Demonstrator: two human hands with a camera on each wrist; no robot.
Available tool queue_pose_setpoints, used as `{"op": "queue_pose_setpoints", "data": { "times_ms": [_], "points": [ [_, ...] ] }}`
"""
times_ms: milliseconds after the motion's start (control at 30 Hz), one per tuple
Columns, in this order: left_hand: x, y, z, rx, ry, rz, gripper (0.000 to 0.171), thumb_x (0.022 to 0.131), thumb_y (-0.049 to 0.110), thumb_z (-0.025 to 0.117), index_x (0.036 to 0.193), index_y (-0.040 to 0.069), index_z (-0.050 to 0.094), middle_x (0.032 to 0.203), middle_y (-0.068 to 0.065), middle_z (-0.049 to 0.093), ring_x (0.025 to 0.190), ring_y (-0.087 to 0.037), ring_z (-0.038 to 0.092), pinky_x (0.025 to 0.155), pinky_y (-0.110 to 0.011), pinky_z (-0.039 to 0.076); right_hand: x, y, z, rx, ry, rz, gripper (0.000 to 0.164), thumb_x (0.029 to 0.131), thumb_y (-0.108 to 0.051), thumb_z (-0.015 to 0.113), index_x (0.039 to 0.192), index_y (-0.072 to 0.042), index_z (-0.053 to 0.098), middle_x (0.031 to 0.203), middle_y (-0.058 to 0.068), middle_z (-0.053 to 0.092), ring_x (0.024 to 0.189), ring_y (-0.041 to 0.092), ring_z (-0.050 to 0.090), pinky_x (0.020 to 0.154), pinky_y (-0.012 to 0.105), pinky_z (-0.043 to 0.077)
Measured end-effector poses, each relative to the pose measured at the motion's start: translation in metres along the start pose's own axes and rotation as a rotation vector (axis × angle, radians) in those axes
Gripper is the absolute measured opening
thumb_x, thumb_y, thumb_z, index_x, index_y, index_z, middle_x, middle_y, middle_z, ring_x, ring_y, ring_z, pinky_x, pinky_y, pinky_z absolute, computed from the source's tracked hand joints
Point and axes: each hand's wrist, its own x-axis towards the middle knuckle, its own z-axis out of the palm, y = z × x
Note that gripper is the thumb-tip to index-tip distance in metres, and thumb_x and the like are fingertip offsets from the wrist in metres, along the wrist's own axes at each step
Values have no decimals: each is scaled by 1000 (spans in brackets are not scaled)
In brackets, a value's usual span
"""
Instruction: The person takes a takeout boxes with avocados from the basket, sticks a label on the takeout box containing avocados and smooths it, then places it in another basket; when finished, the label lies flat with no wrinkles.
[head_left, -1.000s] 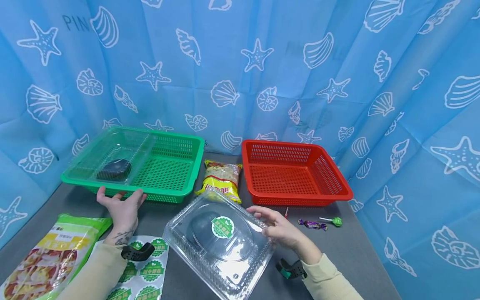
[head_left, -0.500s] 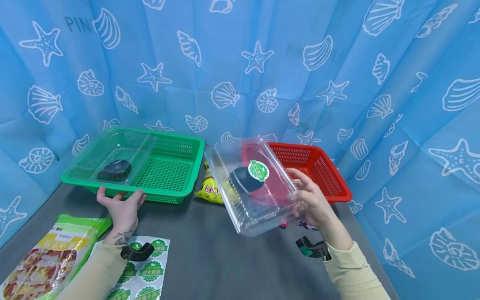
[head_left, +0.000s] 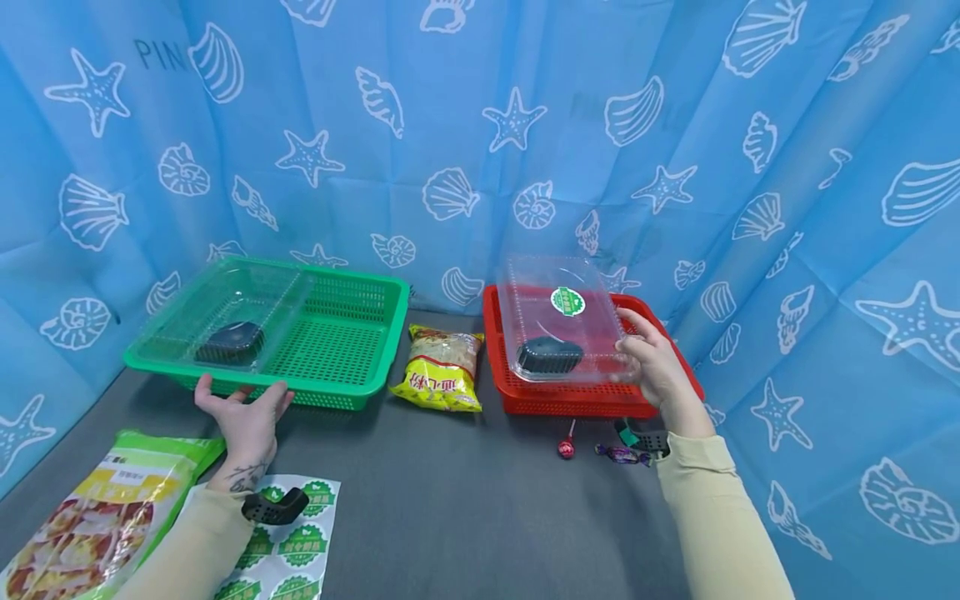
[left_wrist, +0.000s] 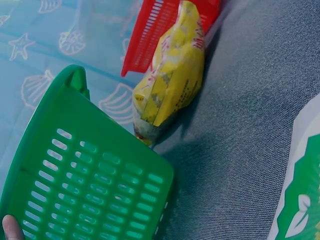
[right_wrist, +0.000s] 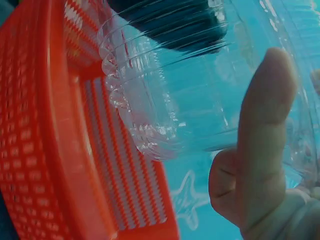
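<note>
My right hand [head_left: 651, 354] grips the right side of a clear plastic clamshell container [head_left: 547, 283]. A round green-and-white sticker [head_left: 567, 302] is on its lid, and a dark rounded object [head_left: 550, 356] shows inside. The container is tilted over the red basket [head_left: 577, 406]; in the right wrist view its ridged edge overlaps the basket. At the left, my left hand [head_left: 243, 417] holds the front rim of the green basket [head_left: 330, 371], its fingers partly hidden. Another clear container [head_left: 281, 325], with a dark rounded object [head_left: 230, 342] inside, sits in that basket.
Between the baskets lies a yellow snack bag [head_left: 442, 371]. A red lollipop [head_left: 566, 448] and a purple wrapped candy [head_left: 624, 454] lie before the red basket. At the front left are a green-edged food bag [head_left: 97, 517] and a sticker sheet [head_left: 300, 533]. A blue curtain [head_left: 480, 150] hangs behind.
My right hand has carried the clear container from the front middle of the table up and rightward to over the red basket. My left hand has stayed at the green basket's rim.
</note>
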Motion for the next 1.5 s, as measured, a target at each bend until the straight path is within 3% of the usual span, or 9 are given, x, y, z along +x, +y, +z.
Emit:
{"op": "queue_pose_setpoints", "data": {
  "times_ms": [200, 400, 667, 1067, 1167, 1333, 1500],
  "points": [
    [0, 1, 0, 10, 1, -9, 96, 65, 7, 75, 123, 43, 7, 102, -9, 27, 61, -26, 56, 69, -40, 51, 15, 13, -19, -29, 58, 95, 57, 85, -3, 43, 137, -18, 23, 86, 5, 50, 64, 15, 54, 53, 34, 52],
    [-1, 2, 1, 12, 7, -16, 97, 65, 7, 75, 123, 43, 7, 102, -8, 26, 63, -26, 55, 70, -40, 51, 26, 24, -28, -90, 76, 166, 57, 86, -6, 44, 137, -19, 22, 101, 11, 46, 72, 18, 58, 56, 35, 52],
    [0, 0, 0, 16, 6, 3, 96, 66, 7, 75, 123, 43, 7, 102, -9, 26, 62, -27, 55, 69, -40, 51, 37, 35, -17, -244, 75, 210, 63, 83, -12, 51, 138, -20, 22, 122, 22, 37, 90, 32, 54, 67, 41, 51],
    [0, -1, -1, 8, -17, 12, 96, 66, 7, 74, 124, 44, 6, 102, -10, 27, 61, -26, 56, 68, -39, 51, 45, 41, -8, -295, 83, 283, 64, 80, -14, 53, 136, -24, 25, 128, 21, 34, 107, 43, 43, 74, 47, 48],
    [-1, 1, 0, 10, -17, 8, 96, 66, 7, 74, 124, 44, 6, 101, -10, 27, 61, -26, 56, 68, -39, 51, 44, 39, -9, -427, 66, 302, 65, 81, -19, 55, 137, -23, 23, 128, 19, 35, 108, 40, 42, 77, 46, 47],
    [0, 0, 1, 9, 0, 7, 96, 67, 6, 74, 124, 44, 7, 101, -10, 28, 61, -25, 56, 68, -39, 51, 40, 37, -11, -748, 22, 299, 68, 80, -27, 58, 138, -14, 24, 130, 19, 34, 110, 36, 38, 84, 48, 41],
    [3, -5, -1, -11, 7, 21, 96, 66, 4, 73, 124, 44, 8, 101, -12, 29, 58, -25, 55, 68, -41, 51, 38, 34, -7, -915, 14, 239, 66, 80, -27, 58, 136, -6, 28, 127, 22, 39, 106, 35, 42, 82, 47, 44]
  ]
}}
